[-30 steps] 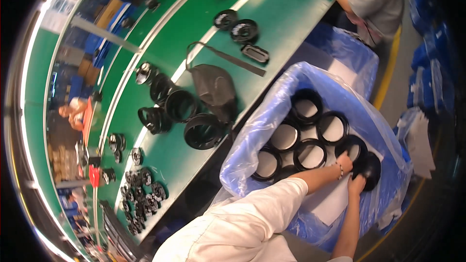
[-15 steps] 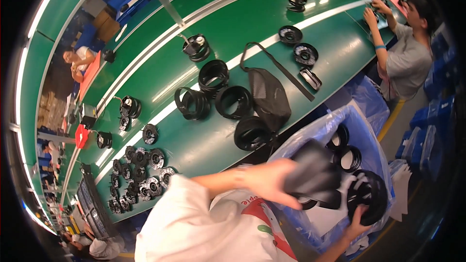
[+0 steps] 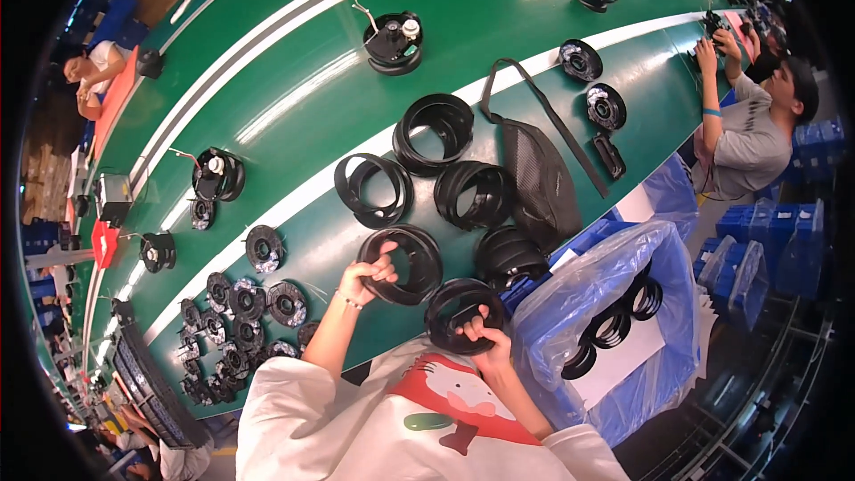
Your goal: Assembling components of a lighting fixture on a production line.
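Note:
My left hand [image 3: 367, 280] is closed on the rim of a black plastic ring [image 3: 422, 274], at the near edge of the green bench. Close beside it, my right hand [image 3: 485, 335] grips a second black plastic ring [image 3: 438, 322], fingers hooked inside its opening. Just beyond them stand more black rings [image 3: 452, 198], some of them seemingly stacked, and a thinner ring [image 3: 342, 185] leans at their left. A dark mesh bag [image 3: 540, 180] with a strap lies to their right.
A blue bin [image 3: 554, 296] lined with clear plastic holds several black rings at the near right. Round black motor parts [image 3: 248, 299] cluster on the left of the bench [image 3: 312, 258]. Assembled units [image 3: 394, 55] stand along the green belt. A co-worker [image 3: 757, 129] works at the far right.
Both hands have come left from the bin to the bench edge, each bringing black rings. The bin holds fewer rings in view. The head view has shifted.

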`<state>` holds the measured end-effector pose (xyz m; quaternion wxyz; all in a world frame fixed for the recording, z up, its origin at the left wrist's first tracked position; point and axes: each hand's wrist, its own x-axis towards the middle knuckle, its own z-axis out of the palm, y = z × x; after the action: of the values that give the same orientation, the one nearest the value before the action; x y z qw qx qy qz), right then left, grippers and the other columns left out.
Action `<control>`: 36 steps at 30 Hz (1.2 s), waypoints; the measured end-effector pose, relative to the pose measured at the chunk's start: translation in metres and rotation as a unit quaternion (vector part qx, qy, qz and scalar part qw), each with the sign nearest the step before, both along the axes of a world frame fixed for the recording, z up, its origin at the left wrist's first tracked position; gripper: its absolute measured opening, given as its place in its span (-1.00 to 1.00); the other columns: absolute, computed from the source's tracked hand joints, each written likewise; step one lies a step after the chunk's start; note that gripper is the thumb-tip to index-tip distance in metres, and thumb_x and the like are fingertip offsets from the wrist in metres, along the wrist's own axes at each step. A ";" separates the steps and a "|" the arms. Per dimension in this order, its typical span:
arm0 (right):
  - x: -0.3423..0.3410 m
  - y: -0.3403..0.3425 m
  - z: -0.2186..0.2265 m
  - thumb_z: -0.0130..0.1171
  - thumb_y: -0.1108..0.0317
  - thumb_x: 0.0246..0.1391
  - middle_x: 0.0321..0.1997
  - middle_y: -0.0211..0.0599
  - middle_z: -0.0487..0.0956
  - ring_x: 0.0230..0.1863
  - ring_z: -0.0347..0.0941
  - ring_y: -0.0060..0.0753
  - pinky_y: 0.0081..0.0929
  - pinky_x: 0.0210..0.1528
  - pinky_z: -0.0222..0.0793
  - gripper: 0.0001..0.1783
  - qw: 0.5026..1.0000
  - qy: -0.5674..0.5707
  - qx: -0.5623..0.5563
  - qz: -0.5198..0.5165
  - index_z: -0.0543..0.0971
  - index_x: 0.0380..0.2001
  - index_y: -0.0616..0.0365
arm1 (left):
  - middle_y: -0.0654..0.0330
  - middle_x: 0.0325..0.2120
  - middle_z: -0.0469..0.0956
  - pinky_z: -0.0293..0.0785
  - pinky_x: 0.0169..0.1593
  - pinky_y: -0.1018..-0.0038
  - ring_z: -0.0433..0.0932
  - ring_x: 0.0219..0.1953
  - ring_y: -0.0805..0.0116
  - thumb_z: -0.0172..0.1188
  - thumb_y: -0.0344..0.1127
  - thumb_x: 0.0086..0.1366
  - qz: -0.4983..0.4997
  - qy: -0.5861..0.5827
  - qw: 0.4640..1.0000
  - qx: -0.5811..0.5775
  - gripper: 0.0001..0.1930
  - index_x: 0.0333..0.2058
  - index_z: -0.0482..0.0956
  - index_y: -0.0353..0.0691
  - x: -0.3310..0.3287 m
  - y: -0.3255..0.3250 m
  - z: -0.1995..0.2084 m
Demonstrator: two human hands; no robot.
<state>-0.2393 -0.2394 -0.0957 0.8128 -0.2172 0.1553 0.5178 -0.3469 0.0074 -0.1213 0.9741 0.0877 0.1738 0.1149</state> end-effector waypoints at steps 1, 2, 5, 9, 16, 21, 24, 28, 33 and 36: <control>0.002 0.002 -0.010 -0.02 0.46 -0.24 -0.62 -0.42 0.27 -0.47 0.23 -0.45 -0.28 -0.06 0.15 -0.55 0.999 0.000 0.035 -0.006 0.40 -0.13 0.09 | 0.36 -0.66 0.15 0.20 -0.30 0.48 0.18 -0.59 0.53 0.01 -0.48 -0.07 -0.017 -0.017 1.000 -0.007 -0.46 -0.01 0.26 -0.38 0.008 0.004 -0.009; 0.003 0.002 -0.021 -0.02 0.46 -0.24 -0.62 -0.42 0.27 -0.47 0.23 -0.45 -0.28 -0.06 0.15 -0.55 1.000 -0.001 0.029 -0.008 0.40 -0.13 0.09 | 0.36 -0.67 0.15 0.21 -0.31 0.48 0.18 -0.59 0.53 0.01 -0.47 -0.07 -0.038 -0.034 0.999 -0.014 -0.46 -0.01 0.26 -0.38 0.017 0.007 -0.019; 0.003 -0.005 -0.042 0.01 0.47 -0.24 -0.48 -0.32 0.44 -0.30 0.38 -0.31 -0.18 0.04 0.17 -0.57 0.998 0.005 -0.024 0.051 0.41 -0.15 0.17 | 0.35 -0.63 0.23 0.27 -0.20 0.44 0.26 -0.54 0.49 0.05 -0.47 -0.07 -0.083 -0.012 0.996 -0.019 -0.46 -0.01 0.27 -0.39 0.026 0.013 -0.034; -0.012 -0.012 -0.052 0.06 0.55 -0.22 -0.31 -0.22 0.52 -0.30 0.46 -0.33 -0.45 -0.21 0.40 -0.65 0.977 0.004 -0.212 -0.004 0.44 -0.23 0.22 | 0.27 -0.48 0.43 0.34 -0.10 0.41 0.43 -0.34 0.42 0.11 -0.45 0.01 -0.142 0.129 0.979 0.068 -0.55 -0.06 0.31 -0.39 0.025 0.023 -0.018; -0.012 0.025 -0.054 0.12 0.54 -0.15 -0.35 -0.36 0.52 -0.33 0.43 -0.49 -0.56 -0.24 0.35 -0.75 0.928 -0.104 -0.358 -0.013 0.46 -0.30 0.22 | 0.09 -0.36 0.50 0.37 -0.15 0.45 0.49 -0.32 0.23 0.23 -0.28 -0.01 -0.039 0.430 0.721 0.543 -0.64 -0.25 0.41 -0.33 0.025 0.009 -0.031; -0.021 0.033 -0.081 0.11 0.45 -0.11 -0.20 -0.34 0.41 -0.18 0.32 -0.47 -0.57 -0.10 0.21 -0.58 0.828 -0.292 -0.473 -0.069 0.32 -0.11 0.19 | -0.07 -0.20 0.36 0.31 -0.08 0.34 0.37 -0.14 -0.02 0.23 -0.35 -0.07 0.038 0.436 0.578 0.689 -0.51 -0.13 0.33 -0.37 0.038 -0.002 -0.028; -0.024 0.038 -0.070 0.14 0.39 -0.14 -0.04 -0.24 0.30 -0.03 0.22 -0.37 -0.51 0.04 0.08 -0.38 0.782 -0.370 -0.498 -0.051 0.16 0.03 0.18 | -0.01 -0.08 0.30 0.19 0.06 0.38 0.28 0.01 0.09 0.11 -0.55 -0.09 0.071 0.448 0.573 0.683 -0.49 -0.06 0.29 -0.32 0.032 -0.004 -0.028; -0.023 0.036 -0.067 0.16 0.34 -0.17 0.09 -0.13 0.17 0.10 0.11 -0.28 -0.45 0.14 -0.04 -0.20 0.727 -0.432 -0.534 0.000 0.02 0.13 0.21 | 0.02 -0.01 0.26 0.17 0.09 0.38 0.24 0.06 0.14 -0.01 -0.60 -0.16 0.086 0.456 0.646 0.607 -0.42 -0.03 0.27 -0.33 0.018 -0.007 -0.011; -0.024 0.041 -0.053 0.16 0.40 -0.20 0.13 -0.11 0.14 0.15 0.07 -0.24 -0.43 0.16 -0.05 -0.19 0.719 -0.441 -0.537 -0.001 0.01 0.14 0.22 | 0.09 -0.05 0.32 0.15 0.09 0.35 0.26 0.06 0.21 -0.17 -0.64 -0.19 0.213 0.424 0.623 0.622 -0.41 -0.04 0.33 -0.27 0.010 0.026 0.023; -0.022 0.034 -0.046 0.12 0.50 -0.22 0.14 -0.11 0.12 0.17 0.05 -0.24 -0.43 0.15 -0.03 -0.19 0.764 -0.371 -0.529 0.003 0.01 0.14 0.18 | 0.03 -0.09 0.37 0.16 0.09 0.39 0.31 0.02 0.14 -0.03 -0.61 -0.12 0.195 0.397 0.568 0.695 -0.51 -0.09 0.37 -0.28 0.049 0.097 0.035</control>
<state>-0.2609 -0.2050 -0.1419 0.5620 -0.7879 0.0906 0.2349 -0.2978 0.1047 -0.0861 0.4007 0.7381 0.4225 0.3409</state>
